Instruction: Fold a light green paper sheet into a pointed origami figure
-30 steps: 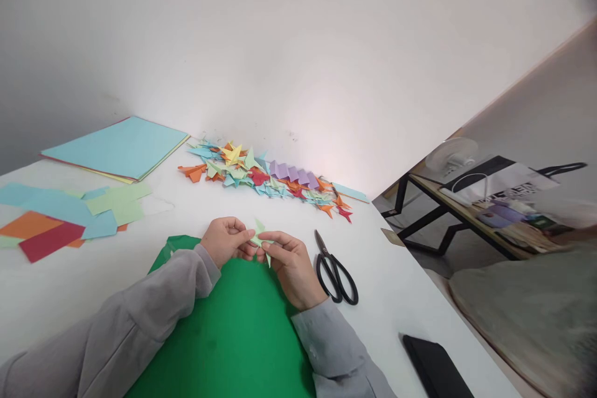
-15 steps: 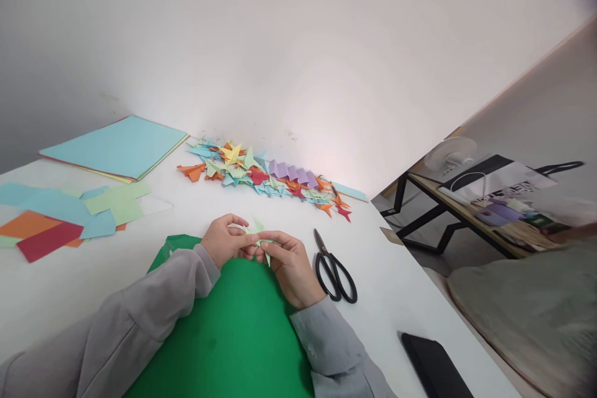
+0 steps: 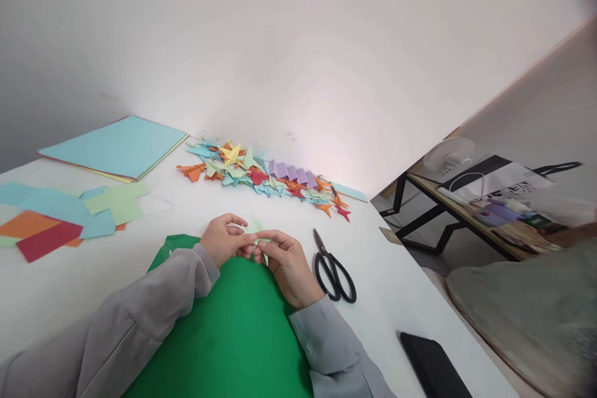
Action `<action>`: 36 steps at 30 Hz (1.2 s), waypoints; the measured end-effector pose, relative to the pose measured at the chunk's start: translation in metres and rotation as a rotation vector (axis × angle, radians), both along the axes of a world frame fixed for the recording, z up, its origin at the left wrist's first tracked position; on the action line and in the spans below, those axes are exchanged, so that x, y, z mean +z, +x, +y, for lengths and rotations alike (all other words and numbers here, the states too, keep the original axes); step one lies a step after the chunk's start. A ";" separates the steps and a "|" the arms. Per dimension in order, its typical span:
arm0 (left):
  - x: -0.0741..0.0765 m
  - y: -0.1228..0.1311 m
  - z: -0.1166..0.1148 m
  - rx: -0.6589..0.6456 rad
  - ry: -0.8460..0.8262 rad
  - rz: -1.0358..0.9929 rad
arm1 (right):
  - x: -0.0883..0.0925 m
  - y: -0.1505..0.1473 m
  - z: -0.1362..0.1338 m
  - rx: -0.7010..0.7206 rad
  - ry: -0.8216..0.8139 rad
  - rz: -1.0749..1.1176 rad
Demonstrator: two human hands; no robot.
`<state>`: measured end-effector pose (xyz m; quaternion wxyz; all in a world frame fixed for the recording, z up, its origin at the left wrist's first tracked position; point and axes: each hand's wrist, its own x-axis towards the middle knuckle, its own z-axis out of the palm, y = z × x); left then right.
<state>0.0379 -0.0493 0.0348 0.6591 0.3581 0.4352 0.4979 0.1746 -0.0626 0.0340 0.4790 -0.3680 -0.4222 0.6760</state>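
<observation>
A small light green folded paper point(image 3: 255, 226) is pinched between both hands, just above the edge of the white table. My left hand point(image 3: 225, 238) grips it from the left with thumb and fingers closed. From the other side my right hand point(image 3: 290, 264) also pinches it, partly hiding its shape. Behind the hands lies a long heap of folded paper pieces point(image 3: 257, 175) in yellow, green, blue, orange, red and purple. Black-handled scissors point(image 3: 332, 270) rest to the right of my right hand, blades pointing away.
Loose coloured paper rectangles point(image 3: 51, 240) lie at the left, with a stack of larger sheets point(image 3: 116, 146) behind them by the wall. A black phone-like object point(image 3: 433, 364) lies at the front right. Beyond the table is a low bench point(image 3: 443, 196) holding a bag point(image 3: 501, 177).
Both hands stay in nearly the same place on the green folded paper. Only very slight finger movement shows.
</observation>
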 end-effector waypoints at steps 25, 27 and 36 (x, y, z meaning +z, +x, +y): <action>0.004 -0.001 -0.001 -0.080 -0.010 0.047 | -0.005 -0.001 0.000 -0.046 0.095 -0.076; 0.003 -0.001 -0.001 -0.096 -0.036 0.023 | -0.006 0.000 0.001 -0.059 0.105 -0.094; 0.005 -0.002 -0.001 -0.109 -0.160 -0.087 | -0.003 0.002 0.003 -0.074 0.079 -0.064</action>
